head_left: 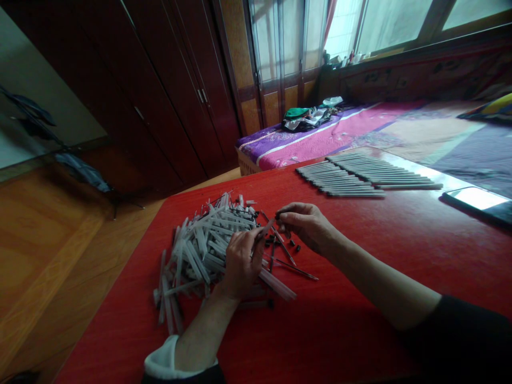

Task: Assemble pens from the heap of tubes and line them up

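My left hand (244,258) is closed around a translucent pen barrel (267,228), which points up and to the right. At the barrel's upper end, my right hand (304,223) pinches a small black pen part (277,216); whether it sits in the barrel or only touches it, I cannot tell. Under and left of my left hand lies a heap of translucent pen barrels (200,242). Thin ink refills (298,270) and loose black plugs (297,248) are scattered on the table below my hands.
On the red table (320,330), two rows of pens (344,178) lie side by side at the far right. A phone (478,201) rests near the right edge. Beyond the table stands a bed (312,144) with folded clothes (306,118); dark wardrobes (168,90) line the back.
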Motion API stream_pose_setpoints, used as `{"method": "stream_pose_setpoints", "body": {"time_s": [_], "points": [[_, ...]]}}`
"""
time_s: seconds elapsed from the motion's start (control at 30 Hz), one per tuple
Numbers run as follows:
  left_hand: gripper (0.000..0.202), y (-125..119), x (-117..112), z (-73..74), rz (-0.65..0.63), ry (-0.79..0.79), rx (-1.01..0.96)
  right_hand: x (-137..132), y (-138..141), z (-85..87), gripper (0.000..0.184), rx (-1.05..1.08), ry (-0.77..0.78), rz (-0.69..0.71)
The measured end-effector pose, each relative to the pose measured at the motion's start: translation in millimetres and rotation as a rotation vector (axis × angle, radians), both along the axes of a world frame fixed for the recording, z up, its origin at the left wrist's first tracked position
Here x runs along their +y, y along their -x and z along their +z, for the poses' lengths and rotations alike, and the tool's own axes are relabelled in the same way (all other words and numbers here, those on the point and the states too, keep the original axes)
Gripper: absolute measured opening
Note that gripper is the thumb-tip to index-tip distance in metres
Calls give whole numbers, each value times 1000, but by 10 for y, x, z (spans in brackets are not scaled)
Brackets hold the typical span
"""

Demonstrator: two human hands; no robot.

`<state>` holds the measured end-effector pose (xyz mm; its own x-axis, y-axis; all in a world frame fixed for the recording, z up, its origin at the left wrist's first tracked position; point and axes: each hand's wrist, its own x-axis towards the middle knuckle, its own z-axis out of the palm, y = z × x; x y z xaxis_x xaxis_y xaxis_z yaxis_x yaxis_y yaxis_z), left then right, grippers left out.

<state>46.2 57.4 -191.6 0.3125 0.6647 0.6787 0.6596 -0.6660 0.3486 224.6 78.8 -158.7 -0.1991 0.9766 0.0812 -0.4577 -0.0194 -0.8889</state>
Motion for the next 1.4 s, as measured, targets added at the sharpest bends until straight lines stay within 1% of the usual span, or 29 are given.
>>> {"method": "stream_pose_setpoints", "body": {"time_s": [0.33,0.5,0.67,0.93,1.1,1.2,1.33,1.4], "points": [[20,3,8,-2,2,-5,11,4,2,-11,15,-10,-1,-11],[20,11,20,-12,-7,-28,39,14,3,-40,15,-50,-35,-19],[20,22,26,-11,-3,-45,53,41,-5,-90,17,-125,-118,-28],[20,49,61,-28,1,-54,92,8,28,-44,24,-275,-187,-94],[21,52,65,-30,24,-50,105,29,30,-105,29,-292,-225,-103],[21,55,64,-23,25,-55,140,43,22,-131,26,-378,-270,-114],[22,56,70,-17,19,-58,160,40,22,-134,27,-510,-309,-173],[21,54,74,-16,19,-49,148,36,20,-137,28,-527,-312,-177]]}}
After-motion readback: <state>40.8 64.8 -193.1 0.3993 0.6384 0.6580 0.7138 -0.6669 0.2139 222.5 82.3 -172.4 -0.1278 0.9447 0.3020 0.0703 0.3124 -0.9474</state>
